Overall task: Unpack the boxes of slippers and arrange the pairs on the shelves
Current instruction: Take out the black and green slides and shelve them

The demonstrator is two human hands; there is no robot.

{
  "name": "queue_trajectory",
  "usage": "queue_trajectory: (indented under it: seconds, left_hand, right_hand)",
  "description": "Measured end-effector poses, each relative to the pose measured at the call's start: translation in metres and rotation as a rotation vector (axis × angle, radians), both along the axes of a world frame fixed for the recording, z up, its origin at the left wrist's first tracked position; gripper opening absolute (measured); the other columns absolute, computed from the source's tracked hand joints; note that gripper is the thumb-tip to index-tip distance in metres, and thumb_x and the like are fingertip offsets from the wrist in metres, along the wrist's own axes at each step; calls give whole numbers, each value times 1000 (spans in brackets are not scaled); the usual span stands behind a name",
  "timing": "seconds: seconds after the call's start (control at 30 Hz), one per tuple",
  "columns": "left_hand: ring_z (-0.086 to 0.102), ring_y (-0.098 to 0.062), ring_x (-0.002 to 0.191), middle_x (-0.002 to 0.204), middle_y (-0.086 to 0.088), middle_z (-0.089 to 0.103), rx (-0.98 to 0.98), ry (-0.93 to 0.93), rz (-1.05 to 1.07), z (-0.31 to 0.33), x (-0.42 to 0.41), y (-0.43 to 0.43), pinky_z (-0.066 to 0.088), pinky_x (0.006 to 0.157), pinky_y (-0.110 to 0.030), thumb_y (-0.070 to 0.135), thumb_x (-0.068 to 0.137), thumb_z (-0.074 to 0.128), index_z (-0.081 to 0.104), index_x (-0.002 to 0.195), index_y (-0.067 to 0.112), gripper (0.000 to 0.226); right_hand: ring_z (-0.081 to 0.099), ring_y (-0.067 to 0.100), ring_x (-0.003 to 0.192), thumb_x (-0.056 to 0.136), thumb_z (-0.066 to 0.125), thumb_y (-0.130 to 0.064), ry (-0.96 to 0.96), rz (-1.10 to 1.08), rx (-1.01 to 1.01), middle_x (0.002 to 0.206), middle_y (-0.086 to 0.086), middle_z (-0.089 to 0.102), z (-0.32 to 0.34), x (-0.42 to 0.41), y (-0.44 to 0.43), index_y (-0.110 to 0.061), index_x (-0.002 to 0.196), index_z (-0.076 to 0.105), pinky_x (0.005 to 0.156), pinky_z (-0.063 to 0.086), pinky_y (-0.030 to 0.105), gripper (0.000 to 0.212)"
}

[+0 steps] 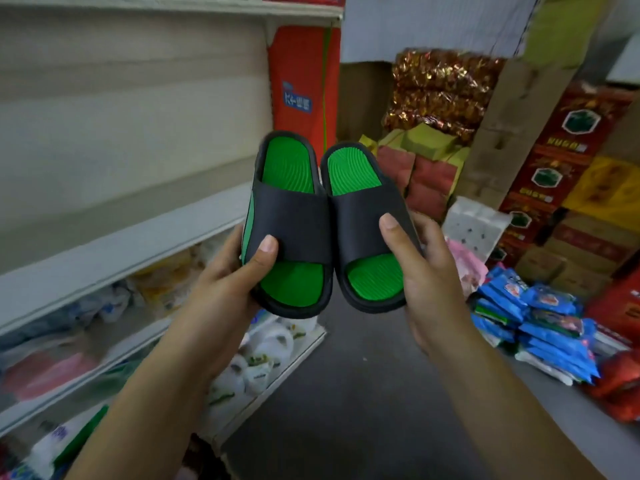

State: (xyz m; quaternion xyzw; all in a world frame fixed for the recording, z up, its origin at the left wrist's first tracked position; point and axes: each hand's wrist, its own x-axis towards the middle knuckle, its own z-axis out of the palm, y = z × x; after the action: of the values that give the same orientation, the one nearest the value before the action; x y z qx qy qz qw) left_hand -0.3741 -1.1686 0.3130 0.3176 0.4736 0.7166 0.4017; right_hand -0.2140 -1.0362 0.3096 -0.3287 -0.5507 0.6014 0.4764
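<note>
I hold a pair of black slippers with green insoles side by side in front of me, toes pointing away and up. My left hand (239, 268) grips the left slipper (294, 216) at its heel end, thumb on the black strap. My right hand (426, 271) grips the right slipper (363, 216) the same way, thumb on its strap. The two slippers touch along their inner sides. White shelves (121, 244) run along the left; the wide upper level behind the slippers looks bare.
The lower shelf levels (104, 341) hold bagged slippers in clear plastic. An orange carton (304, 81) stands at the shelf's far end. Stacked cartons (571, 185), gold-wrapped packs (440, 95) and blue packets (540, 323) line the right. A dark floor aisle (363, 393) runs between.
</note>
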Motion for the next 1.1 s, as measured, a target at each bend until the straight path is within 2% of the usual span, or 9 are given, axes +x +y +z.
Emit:
queue_trajectory:
  seconds: [0.1, 0.27, 0.43, 0.6, 0.73, 0.83, 0.93, 1.03, 1.1]
  left_hand:
    - [66, -15, 120, 131, 5, 69, 34, 109, 112, 24, -13, 48, 57, 91, -28, 30, 94, 56, 53, 142, 26, 49]
    - [68, -12, 115, 123, 6, 73, 111, 168, 253, 60, -29, 133, 56, 91, -25, 30, 90, 58, 60, 130, 28, 40]
    - [70, -19, 112, 118, -4, 75, 175, 193, 436, 98, -41, 222, 58, 86, -27, 35, 87, 61, 63, 130, 13, 48]
    - [75, -23, 97, 102, -11, 78, 173, 315, 639, 147, -61, 293, 61, 80, -33, 37, 98, 59, 71, 110, 5, 36]
    - [68, -18, 67, 78, -8, 72, 73, 422, 819, 184, -100, 331, 58, 60, -29, 45, 98, 60, 70, 88, 4, 43]
    - [54, -13, 46, 64, -3, 58, 22, 301, 872, 208, -133, 353, 46, 47, -24, 50, 95, 64, 64, 86, 9, 42]
    - [51, -12, 43, 65, -6, 52, -22, 198, 955, 215, -156, 368, 44, 43, -22, 54, 94, 63, 58, 89, 10, 45]
    - [54, -16, 64, 80, -8, 57, -130, 432, 942, 211, -160, 368, 48, 53, -28, 62, 87, 67, 56, 100, 9, 56]
    - [61, -12, 79, 96, -1, 66, -300, 659, 883, 207, -155, 362, 51, 64, -27, 69, 76, 73, 52, 116, 19, 67]
  right_hand:
    - [68, 4, 106, 80, 71, -49, 70, 33, 60, 112, -14, 73, 17, -31, 55, -25, 125, 61, 92, 54, 32, 52]
    - [69, 15, 111, 87, 73, -45, 165, 159, 106, 118, -5, 73, 42, -66, 157, -27, 125, 63, 102, 52, 49, 43]
    - [71, 21, 105, 69, 75, -69, 144, 270, 148, 111, -5, 74, 87, -92, 256, -40, 112, 66, 95, 54, 55, 52]
    - [73, 20, 100, 81, 73, -54, 130, 435, 169, 112, 0, 74, 150, -129, 337, -26, 119, 66, 91, 59, 45, 48]
    - [76, 19, 76, 90, 72, -38, 117, 591, 27, 95, 7, 77, 192, -173, 375, -12, 113, 68, 59, 58, 29, 35]
    - [74, 13, 68, 90, 73, -30, 111, 741, -33, 84, 6, 77, 212, -199, 395, -7, 112, 69, 54, 55, 23, 32]
    - [75, 19, 90, 79, 85, -32, 168, 777, 31, 107, 15, 75, 216, -219, 413, 0, 120, 64, 70, 60, 29, 56]
    - [74, 25, 96, 39, 97, -61, 4, 666, 299, 114, 12, 71, 203, -228, 425, -10, 127, 55, 82, 61, 42, 110]
    - [68, 22, 104, 24, 90, -77, -165, 586, 517, 123, 6, 63, 200, -229, 434, -25, 128, 50, 86, 60, 43, 123]
